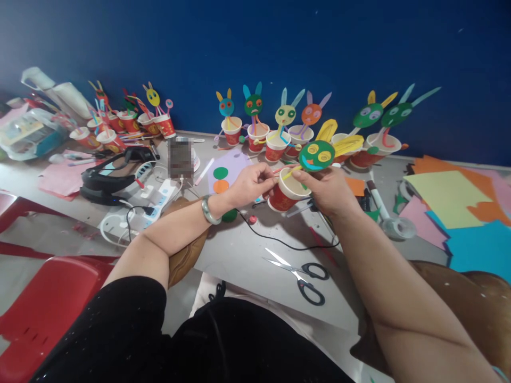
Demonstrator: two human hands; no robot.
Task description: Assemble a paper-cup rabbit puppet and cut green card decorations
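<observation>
My right hand (329, 190) is wrapped round the right side of a red paper cup (284, 198), its thumb at the rim. Above that rim stands a green round paper face (316, 155) with yellow eyes, a blue mouth and long yellow ears. At the cup's left side my left hand (257, 186) is closed, thumb and fingertips pinched by a thin pinkish strip near the rim; exactly what the fingertips grip is too small to make out. A yellow strip runs from the face down toward the cup.
Open scissors (297, 274) lie near the front edge, below a black cable (279, 243). Finished cup figures (275, 146) line the blue wall. Coloured paper (447, 197) is at right, a power strip (162, 199) and black headset (107, 178) at left.
</observation>
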